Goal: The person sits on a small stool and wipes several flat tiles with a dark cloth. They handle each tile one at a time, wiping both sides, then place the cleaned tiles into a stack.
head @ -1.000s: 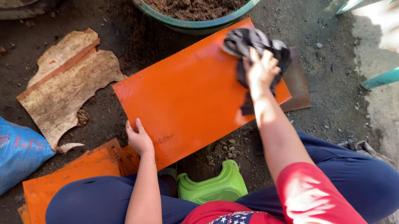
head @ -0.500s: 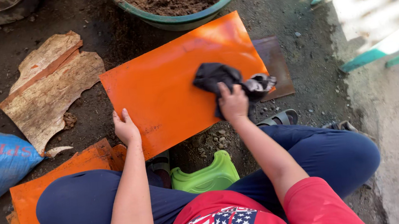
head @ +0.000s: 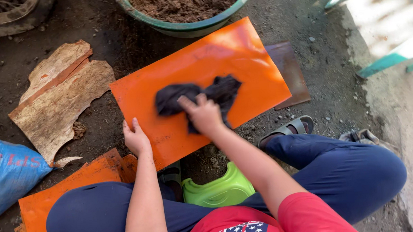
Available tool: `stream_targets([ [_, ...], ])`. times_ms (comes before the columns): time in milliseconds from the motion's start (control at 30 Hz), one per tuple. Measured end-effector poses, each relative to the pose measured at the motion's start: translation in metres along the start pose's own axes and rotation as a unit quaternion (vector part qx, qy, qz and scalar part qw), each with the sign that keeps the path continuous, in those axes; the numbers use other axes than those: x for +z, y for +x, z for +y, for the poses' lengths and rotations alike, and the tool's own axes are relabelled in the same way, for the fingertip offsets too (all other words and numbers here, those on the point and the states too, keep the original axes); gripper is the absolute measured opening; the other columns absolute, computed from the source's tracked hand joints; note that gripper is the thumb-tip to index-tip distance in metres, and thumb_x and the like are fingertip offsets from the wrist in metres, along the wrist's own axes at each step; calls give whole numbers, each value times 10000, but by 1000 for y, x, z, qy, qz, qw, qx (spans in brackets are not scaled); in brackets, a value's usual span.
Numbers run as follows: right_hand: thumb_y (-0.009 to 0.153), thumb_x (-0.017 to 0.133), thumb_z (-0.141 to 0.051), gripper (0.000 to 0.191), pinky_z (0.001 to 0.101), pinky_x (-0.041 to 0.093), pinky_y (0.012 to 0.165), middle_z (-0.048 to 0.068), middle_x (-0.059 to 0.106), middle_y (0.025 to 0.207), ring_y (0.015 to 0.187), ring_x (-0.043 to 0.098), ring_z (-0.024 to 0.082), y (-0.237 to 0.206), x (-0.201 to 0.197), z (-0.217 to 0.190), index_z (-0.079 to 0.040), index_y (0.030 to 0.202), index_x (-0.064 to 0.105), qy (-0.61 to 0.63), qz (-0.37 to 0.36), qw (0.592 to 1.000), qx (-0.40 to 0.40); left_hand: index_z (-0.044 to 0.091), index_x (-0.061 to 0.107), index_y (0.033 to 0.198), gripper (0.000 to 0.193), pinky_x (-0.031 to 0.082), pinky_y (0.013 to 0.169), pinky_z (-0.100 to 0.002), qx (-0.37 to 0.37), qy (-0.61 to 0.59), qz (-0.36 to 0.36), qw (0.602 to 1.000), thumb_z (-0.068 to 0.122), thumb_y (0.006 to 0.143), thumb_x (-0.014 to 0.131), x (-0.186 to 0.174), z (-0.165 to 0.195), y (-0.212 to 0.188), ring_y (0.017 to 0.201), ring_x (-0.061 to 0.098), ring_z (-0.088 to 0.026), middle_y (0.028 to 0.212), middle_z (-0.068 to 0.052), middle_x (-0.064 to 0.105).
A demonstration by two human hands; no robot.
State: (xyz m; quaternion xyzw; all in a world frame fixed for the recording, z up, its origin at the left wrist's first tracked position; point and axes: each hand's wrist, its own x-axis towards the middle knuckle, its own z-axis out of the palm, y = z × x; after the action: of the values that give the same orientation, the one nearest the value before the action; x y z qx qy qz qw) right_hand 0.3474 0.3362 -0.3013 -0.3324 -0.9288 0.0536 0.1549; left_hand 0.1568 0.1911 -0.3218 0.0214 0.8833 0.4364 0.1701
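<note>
Your right hand covers the middle of the dark rag, so you cannot tell how the cloth is bunched beneath your palm. The rag in turn hides part of the orange sheet under it. Beyond the sheet's far edge, the green basin of soil is cut off by the top of the frame. A rusty brown plate lies partly tucked under the sheet's right end. Near the sheet's left corner, your left hand grips the edge, its fingertips out of sight. The green stool is mostly hidden by your legs.
</note>
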Motion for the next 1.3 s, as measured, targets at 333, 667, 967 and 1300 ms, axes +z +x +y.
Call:
stream_targets([
  [333, 875, 612, -208, 648, 520, 563, 595, 275, 496, 1241, 848, 629, 462, 104, -36, 188, -464, 1444, 435, -143, 74, 886, 435, 149, 397, 1584, 632, 580, 813, -414, -36, 52, -38, 997, 505, 1063, 429, -12, 27, -11, 1034, 725, -289, 1260, -118, 715],
  [667, 870, 675, -354, 611, 560, 522, 737, 222, 510, 1369, 980, 568, 414, 121, 22, -6, -445, 1450, 507, -2, 33, 997, -64, 104, 500, 1519, 597, 550, 872, -418, 10, 97, 41, 994, 487, 1061, 496, 2, -5, -2, 1088, 693, -315, 1288, -158, 696],
  [967, 939, 638, -304, 344, 448, 521, 596, 119, 509, 1084, 839, 585, 331, 192, 24, 203, -349, 1281, 642, -188, 95, 964, 164, 14, 499, 1484, 572, 528, 961, -347, 38, 5, 50, 998, 403, 1067, 549, 11, -29, 8, 1175, 673, -254, 1365, -143, 660],
  [1300, 1075, 624, -534, 639, 479, 516, 971, 336, 536, 1338, 1145, 646, 400, 145, -48, 357, -89, 1484, 417, 162, 43, 815, 554, 135, 500, 1504, 554, 544, 889, -398, -30, 68, 14, 997, 457, 1054, 490, 3, 16, 4, 1133, 676, -266, 1334, -98, 670],
])
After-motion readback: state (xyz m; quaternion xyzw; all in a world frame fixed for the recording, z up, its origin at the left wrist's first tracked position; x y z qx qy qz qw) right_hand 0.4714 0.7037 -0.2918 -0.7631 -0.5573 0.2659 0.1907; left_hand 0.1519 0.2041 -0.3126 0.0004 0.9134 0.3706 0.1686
